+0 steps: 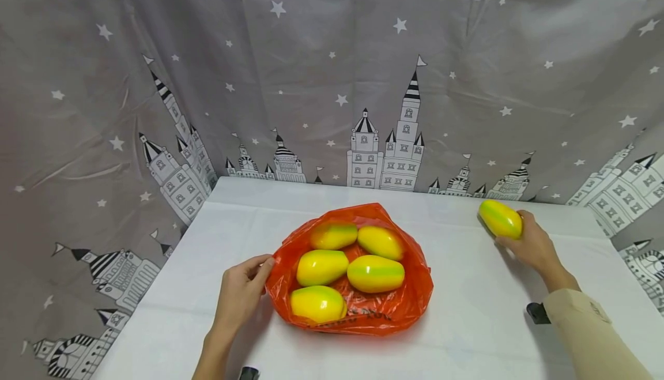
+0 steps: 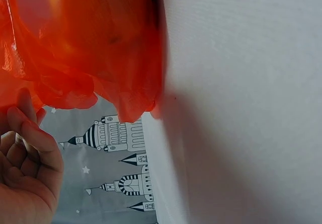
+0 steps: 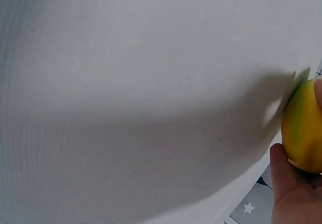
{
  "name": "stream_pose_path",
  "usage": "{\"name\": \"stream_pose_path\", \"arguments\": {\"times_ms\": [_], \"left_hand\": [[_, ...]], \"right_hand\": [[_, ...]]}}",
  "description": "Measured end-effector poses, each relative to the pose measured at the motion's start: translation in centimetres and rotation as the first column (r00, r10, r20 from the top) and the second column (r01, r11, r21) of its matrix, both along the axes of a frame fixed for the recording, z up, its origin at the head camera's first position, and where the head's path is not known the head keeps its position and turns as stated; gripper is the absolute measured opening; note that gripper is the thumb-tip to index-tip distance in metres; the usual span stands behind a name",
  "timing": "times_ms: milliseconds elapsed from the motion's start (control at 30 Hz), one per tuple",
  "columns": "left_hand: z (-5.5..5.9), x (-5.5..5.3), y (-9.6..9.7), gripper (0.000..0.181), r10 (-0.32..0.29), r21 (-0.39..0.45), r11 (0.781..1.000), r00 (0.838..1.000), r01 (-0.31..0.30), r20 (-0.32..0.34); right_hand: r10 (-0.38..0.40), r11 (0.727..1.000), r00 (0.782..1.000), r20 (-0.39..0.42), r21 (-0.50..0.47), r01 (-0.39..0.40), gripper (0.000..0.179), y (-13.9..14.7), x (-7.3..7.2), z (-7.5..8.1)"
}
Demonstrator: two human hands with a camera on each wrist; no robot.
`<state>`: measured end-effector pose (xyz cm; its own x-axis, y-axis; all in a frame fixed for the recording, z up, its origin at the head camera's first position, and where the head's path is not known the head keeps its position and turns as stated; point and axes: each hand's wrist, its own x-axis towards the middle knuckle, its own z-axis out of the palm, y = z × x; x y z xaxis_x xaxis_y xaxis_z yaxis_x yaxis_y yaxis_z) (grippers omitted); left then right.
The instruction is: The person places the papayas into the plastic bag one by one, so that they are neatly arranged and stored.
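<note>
A red plastic bag lies spread wide on the white table, its mouth facing up. Inside it are several shiny yellow-green mangoes. At the bag's left rim, my left hand pinches the plastic between thumb and fingers; the left wrist view shows the crumpled bag side above that hand. Far to the right, near the table's back edge, my right hand grips a single mango from its right end. In the right wrist view this mango is partly cut off at the frame's edge.
A white cloth covers the table. Behind and along the sides hangs a grey curtain printed with castles and stars. Small black objects show beside the right sleeve and below the left wrist.
</note>
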<state>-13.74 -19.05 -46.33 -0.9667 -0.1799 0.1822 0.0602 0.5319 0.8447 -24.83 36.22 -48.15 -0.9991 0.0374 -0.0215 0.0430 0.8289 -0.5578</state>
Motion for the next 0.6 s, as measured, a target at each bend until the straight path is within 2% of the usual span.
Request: {"name": "stream_pose_path", "arguments": {"times_ms": [267,600], "left_hand": [[-0.04,0.02,-0.04,0.022,0.002,0.002,1.000,1.000,-0.002,0.002],[-0.14,-0.02,0.00,0.023,-0.009,-0.002,1.000,1.000,0.009,-0.006]], "right_hand": [[-0.016,1.000,1.000,0.027,-0.019,0.016,0.088,-0.24,-0.02,0.30],[0.007,1.000,0.999,0.038,-0.015,-0.006,0.086,-0.22,0.27,0.47]]}}
